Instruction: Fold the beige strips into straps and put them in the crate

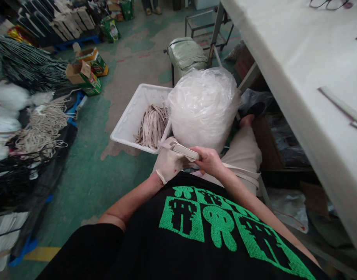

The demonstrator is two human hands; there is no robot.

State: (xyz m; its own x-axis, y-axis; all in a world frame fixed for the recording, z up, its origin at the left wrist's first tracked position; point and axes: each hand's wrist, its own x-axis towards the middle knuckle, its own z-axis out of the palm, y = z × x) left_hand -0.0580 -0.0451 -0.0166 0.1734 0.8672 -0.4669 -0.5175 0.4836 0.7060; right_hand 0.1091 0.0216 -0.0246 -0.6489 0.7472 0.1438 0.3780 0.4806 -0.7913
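My left hand, in a thin whitish glove with a small red spot, is closed round one end of a folded off-white strap. The fingers of my right hand, which is bare, grip the strap's other end. Both hands are close together, just in front of my black shirt. A long pale band trails from near my right wrist across my thigh. Just beyond my left hand stands a white plastic bin with a bundle of beige strips in it.
A large clear bag of white material stands beside the bin. Behind it is a pale green bundle. A white-topped table runs along my right. Cartons and piled cords lie to the left.
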